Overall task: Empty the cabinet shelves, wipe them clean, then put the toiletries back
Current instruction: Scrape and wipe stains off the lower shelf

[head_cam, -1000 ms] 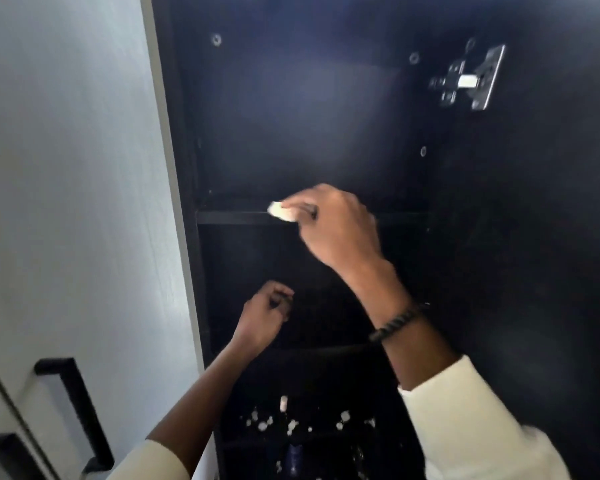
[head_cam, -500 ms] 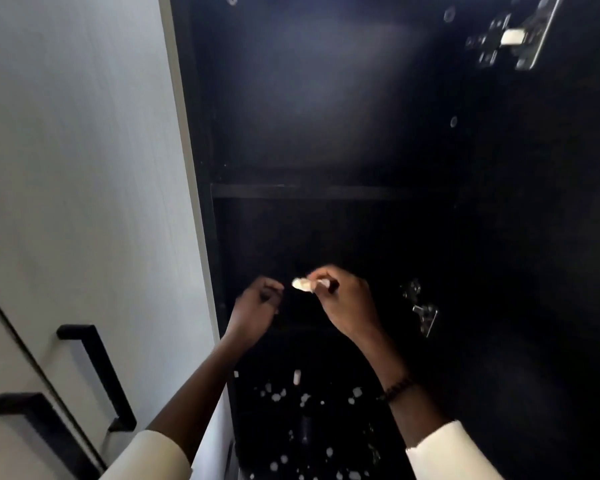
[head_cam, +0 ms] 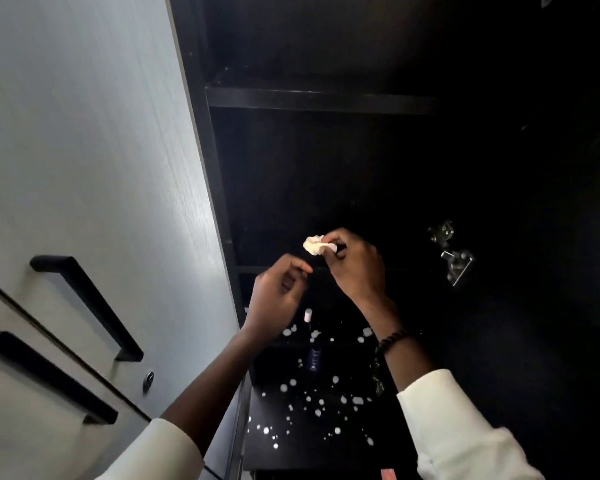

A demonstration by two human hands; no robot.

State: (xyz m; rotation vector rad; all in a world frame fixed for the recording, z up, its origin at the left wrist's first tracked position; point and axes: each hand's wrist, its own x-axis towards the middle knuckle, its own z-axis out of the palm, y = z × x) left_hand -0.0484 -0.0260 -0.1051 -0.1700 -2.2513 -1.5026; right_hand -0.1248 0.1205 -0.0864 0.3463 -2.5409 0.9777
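A: What are you working with right now?

B: My right hand (head_cam: 352,263) is pinching a small wad of tissue (head_cam: 313,244) at its edge, just in front of the middle shelf (head_cam: 274,270) of the dark cabinet (head_cam: 326,168). My left hand (head_cam: 278,294) is hovering just beside it, fingers loosely curled, holding nothing.

A: How is the wad handling?

B: I'm judging it as near weightless, soft, crushable, likely to shred if damp. I'm taking it by the bunched end so the loose face is free for wiping. A light pinch should be enough.

A: Counts?

B: One wad. I'm seeing two shelf edges clearly: the upper shelf (head_cam: 319,98) and the middle one. Lower shelves (head_cam: 309,410) are carrying scattered white specks, too many and too small to be counting. One small white cylinder (head_cam: 307,315) is standing below my left hand, and one dark bottle (head_cam: 314,358) below that. Two metal hinges (head_cam: 456,266) are showing on the right wall, and two black handles (head_cam: 84,306) on the grey drawers (head_cam: 32,393) to the left.
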